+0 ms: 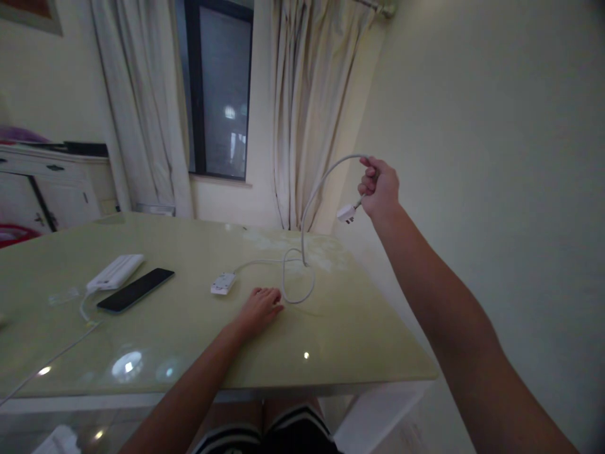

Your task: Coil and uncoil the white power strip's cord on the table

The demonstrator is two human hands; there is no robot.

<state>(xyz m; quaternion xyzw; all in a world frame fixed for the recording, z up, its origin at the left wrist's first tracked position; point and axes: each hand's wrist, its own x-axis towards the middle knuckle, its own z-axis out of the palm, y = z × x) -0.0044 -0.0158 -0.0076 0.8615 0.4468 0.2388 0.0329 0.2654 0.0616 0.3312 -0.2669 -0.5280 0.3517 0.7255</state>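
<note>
My right hand (380,186) is raised over the table's right side, its fingers closed around the white cable (314,189) of an extension cord. Below that fist hangs the cord's white plug (346,214), prongs showing. From the hand the cable arcs down to a loose loop on the tabletop, then runs left to a small white socket block (223,283). My left hand (261,306) rests on the table beside the loop, fingers lying loosely with the thumb apart, and nothing shows in it. Whether it touches the loop I cannot tell.
On the left of the glossy table (198,347) lie a black phone (136,291) and a white power bank (116,272) with a thin cable. A wall (496,126) stands close on the right. Curtains (316,94) and a window (224,94) are behind.
</note>
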